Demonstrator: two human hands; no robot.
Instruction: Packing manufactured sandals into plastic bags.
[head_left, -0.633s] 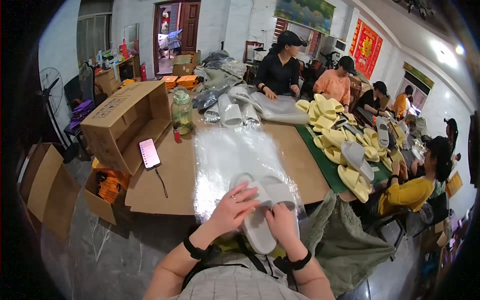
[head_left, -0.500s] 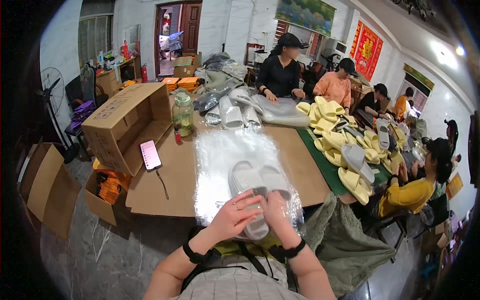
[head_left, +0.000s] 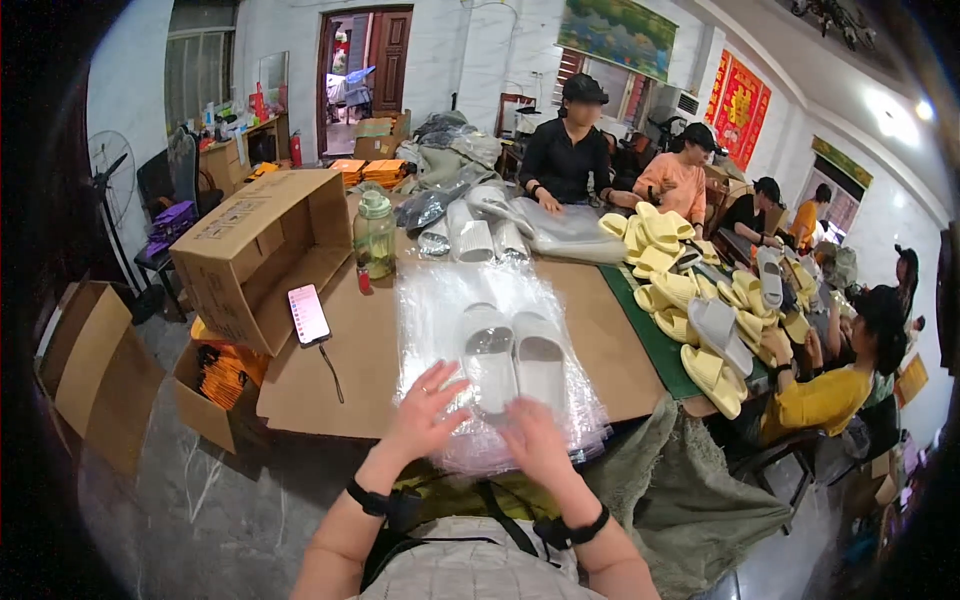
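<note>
The pair of grey-white slippers lies side by side on the stack of clear plastic bags, mid-bench. They look light, soft (foam, probably); best gripped across both heels at 6 o'clock. Left hand and right hand hover released, fingers spread. Phone at 9 o'clock

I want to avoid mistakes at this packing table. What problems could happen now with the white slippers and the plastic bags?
1. The white slippers lie on a slippery stack of clear plastic bags; the left hand and right hand could push the pair askew or slide several bags together.
2. The stack overhangs the table edge near the person, so bags may slip off.
3. The phone lies close beside the bags and could get knocked.
</note>
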